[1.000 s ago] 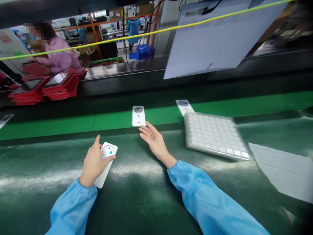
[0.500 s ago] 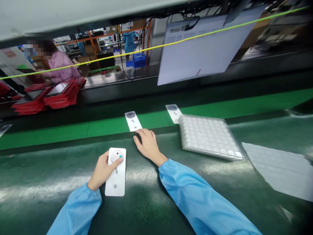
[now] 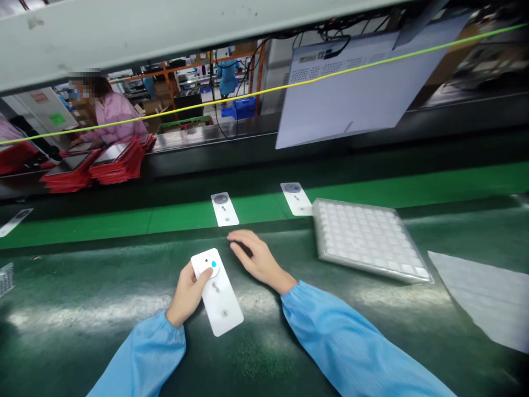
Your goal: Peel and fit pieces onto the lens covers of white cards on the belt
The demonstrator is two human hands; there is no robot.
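Observation:
My left hand grips a white phone back cover by its upper left side, with the thumb on the round camera area near a small blue dot. The cover tilts, its lower end pointing right. My right hand hovers over the green bench with its fingers stretched out and nothing visible in them. Just beyond its fingertips, a similar white cover with a grey round patch lies on the bright green strip. Another such cover rests farther right, beside a clear tray of white pieces.
A translucent sheet lies on the bench at right. Stacks of red-edged panels stand at the back left, near a person in pink. A yellow cord crosses the view below an overhead beam.
My right hand has drawn back from the cover on the green strip. My left hand has moved slightly right and turned its cover from nearly straight to tilted.

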